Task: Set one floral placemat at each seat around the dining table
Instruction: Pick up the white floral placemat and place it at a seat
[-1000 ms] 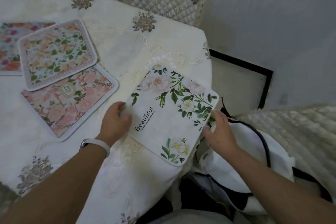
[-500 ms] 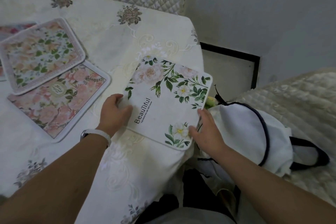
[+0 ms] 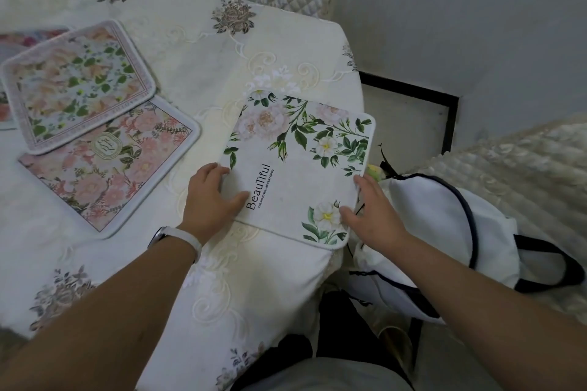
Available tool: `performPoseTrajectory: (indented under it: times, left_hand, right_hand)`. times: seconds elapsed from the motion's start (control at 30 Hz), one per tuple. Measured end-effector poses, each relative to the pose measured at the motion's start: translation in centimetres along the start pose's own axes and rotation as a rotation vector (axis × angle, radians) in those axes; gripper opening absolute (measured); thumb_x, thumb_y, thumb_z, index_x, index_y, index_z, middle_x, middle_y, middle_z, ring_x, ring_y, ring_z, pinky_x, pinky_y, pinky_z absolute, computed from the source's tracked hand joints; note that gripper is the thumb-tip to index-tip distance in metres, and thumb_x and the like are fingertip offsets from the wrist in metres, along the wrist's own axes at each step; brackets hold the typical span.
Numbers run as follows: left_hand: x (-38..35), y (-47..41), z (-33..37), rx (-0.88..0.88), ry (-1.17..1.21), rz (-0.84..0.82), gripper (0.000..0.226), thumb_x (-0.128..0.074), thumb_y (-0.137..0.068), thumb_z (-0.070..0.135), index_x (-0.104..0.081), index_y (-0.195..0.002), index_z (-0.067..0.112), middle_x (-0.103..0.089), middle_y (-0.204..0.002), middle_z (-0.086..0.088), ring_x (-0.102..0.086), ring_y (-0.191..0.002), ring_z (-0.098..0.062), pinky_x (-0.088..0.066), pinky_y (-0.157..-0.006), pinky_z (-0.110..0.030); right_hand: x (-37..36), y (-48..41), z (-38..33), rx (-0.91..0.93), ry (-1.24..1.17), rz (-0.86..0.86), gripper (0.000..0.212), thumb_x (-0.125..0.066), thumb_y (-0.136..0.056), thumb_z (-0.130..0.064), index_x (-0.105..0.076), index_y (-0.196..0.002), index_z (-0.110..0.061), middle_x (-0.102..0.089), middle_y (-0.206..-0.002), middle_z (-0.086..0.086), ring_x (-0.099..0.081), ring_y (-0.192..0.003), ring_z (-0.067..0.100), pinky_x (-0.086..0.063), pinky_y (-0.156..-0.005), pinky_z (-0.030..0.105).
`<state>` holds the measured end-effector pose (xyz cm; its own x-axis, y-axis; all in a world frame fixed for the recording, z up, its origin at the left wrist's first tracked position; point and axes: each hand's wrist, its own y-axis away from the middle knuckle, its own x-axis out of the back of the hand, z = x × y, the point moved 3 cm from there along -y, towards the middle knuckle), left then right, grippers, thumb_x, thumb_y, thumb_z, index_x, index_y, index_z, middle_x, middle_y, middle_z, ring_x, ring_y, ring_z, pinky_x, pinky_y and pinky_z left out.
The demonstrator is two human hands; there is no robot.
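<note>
Here, at the far left of the counter [image 3: 197, 51], draped in a cream embroidered tablecloth, a sliver of a red-flowered placemat [image 3: 22, 36] shows at the frame edge. Just right of it lies a pastel floral placemat [image 3: 76, 86] with a pink border, its near edge overlapping a pink rose placemat [image 3: 108, 165].

The left hand [image 3: 211, 197], with a white wristband [image 3: 178, 238] on its wrist, grips the left edge of the white "Beautiful" placemat [image 3: 298, 162], thumb on top. This placemat lies flat on the counter's right corner, its right side reaching slightly past the counter's edge. The right hand [image 3: 371, 216] pinches its right edge, thumb on the printed flower at the near corner. The hands are apart, one at each side of the placemat.

A white tote bag [image 3: 444, 225] with dark trim sits beside the right hand, resting on a cream quilted seat cover [image 3: 524, 162].
</note>
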<state>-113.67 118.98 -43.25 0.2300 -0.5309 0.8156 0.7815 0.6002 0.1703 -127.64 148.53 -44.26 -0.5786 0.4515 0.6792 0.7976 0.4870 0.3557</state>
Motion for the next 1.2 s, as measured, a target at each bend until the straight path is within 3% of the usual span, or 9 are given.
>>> performPoseTrajectory:
  times: [0.27,0.37,0.53,0.67,0.8,1.2]
  left_hand:
    - [0.1,0.1,0.1,-0.018,-0.009,-0.016,0.065,-0.078,-0.075,0.042,-0.055,-0.129,0.014,-0.040,-0.144,-0.006,-0.030,-0.134,-0.024,-0.028,-0.108,-0.036]
    - [0.5,0.0,-0.2,-0.059,-0.041,-0.050,0.069,-0.077,-0.076,0.044,-0.053,-0.133,0.014,-0.039,-0.146,-0.008,-0.030,-0.135,-0.026,-0.028,-0.110,-0.041]
    - [1.7,0.1,-2.4,-0.140,-0.188,-0.194,0.096,-0.073,-0.069,0.063,-0.034,-0.148,0.022,-0.026,-0.157,-0.008,-0.021,-0.144,-0.027,-0.022,-0.116,-0.045]
    - [2.6,-0.2,-4.2,-0.247,-0.303,-0.328,0.115,-0.066,-0.061,0.078,-0.022,-0.152,0.023,-0.016,-0.161,-0.003,-0.012,-0.148,-0.022,-0.014,-0.119,-0.041]
    - [2.9,-0.7,-4.3,-0.311,-0.327,-0.311,0.106,-0.073,-0.067,0.065,-0.028,-0.151,0.018,-0.022,-0.160,-0.004,-0.017,-0.147,-0.023,-0.016,-0.118,-0.039]
    - [2.4,-0.3,-3.8,-0.303,-0.252,-0.278,0.100,-0.077,-0.065,0.063,-0.038,-0.146,0.020,-0.028,-0.158,-0.006,-0.022,-0.145,-0.024,-0.020,-0.117,-0.042]
  right_hand:
    - [-0.2,0.3,-0.2,-0.017,-0.007,-0.005,0.080,-0.065,-0.088,-0.035,-0.021,-0.152,-0.016,-0.013,-0.162,-0.001,-0.024,-0.144,0.016,-0.027,-0.110,0.031]
    - [-0.2,1.1,-0.4,-0.003,0.030,-0.012,0.081,-0.065,-0.087,-0.038,-0.021,-0.152,-0.015,-0.011,-0.162,0.000,-0.021,-0.145,0.016,-0.025,-0.110,0.030]
    - [-1.2,3.5,-0.4,0.043,0.137,-0.097,0.097,-0.067,-0.082,-0.051,-0.011,-0.154,-0.018,0.004,-0.163,-0.003,-0.007,-0.148,0.016,-0.019,-0.118,0.033]
    - [-1.8,4.7,0.1,0.058,0.187,-0.163,0.116,-0.070,-0.071,-0.065,-0.002,-0.154,-0.020,0.013,-0.162,-0.006,0.001,-0.149,0.013,-0.018,-0.120,0.039]
    - [-1.7,4.8,0.3,0.074,0.205,-0.130,0.115,-0.072,-0.071,-0.063,-0.006,-0.155,-0.020,0.006,-0.163,-0.005,-0.004,-0.149,0.015,-0.020,-0.120,0.039]
    - [-1.8,5.2,0.2,0.070,0.197,-0.106,0.112,-0.070,-0.073,-0.062,-0.004,-0.155,-0.022,0.006,-0.163,-0.007,-0.007,-0.148,0.013,-0.021,-0.118,0.034]
